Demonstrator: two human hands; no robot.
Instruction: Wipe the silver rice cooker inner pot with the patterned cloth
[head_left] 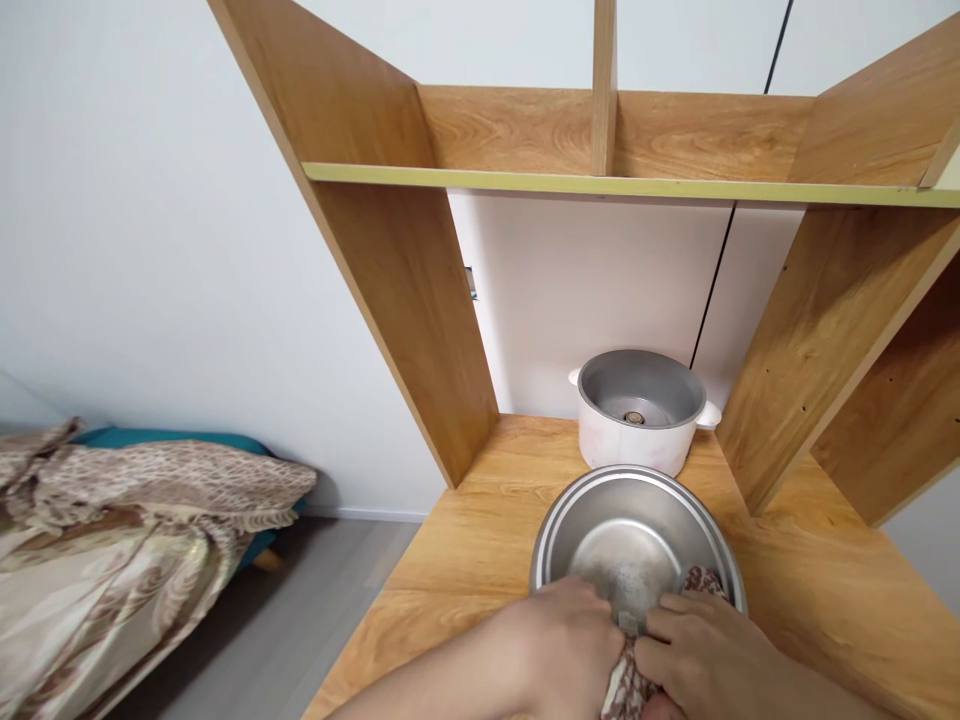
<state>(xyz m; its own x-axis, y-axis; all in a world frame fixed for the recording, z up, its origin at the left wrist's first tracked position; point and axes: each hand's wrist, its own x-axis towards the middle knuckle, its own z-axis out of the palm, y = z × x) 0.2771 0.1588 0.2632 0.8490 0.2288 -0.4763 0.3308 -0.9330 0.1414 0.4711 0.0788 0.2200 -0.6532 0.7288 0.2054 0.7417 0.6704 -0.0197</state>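
Observation:
A round metal bowl [637,490] with a wide shiny rim sits on the wooden tabletop. Both of my hands are at its near side. My left hand [566,645] is closed, with its knuckles over the near rim, and a brown-and-white patterned cloth [626,685] bunches against its fingers. My right hand [697,645] has curled fingers pressed on the same cloth, part of which sticks up beyond its knuckles by the right inner wall. The fingertips and the near part of the bowl are largely hidden.
Behind the bowl stands a white cooker body [630,440] with a grey inside and side handles. A wooden shelf unit [525,180] rises around and above it, with upright panels on both sides. To the left, a fringed patterned cover [172,490] drapes over teal furniture beside grey flooring.

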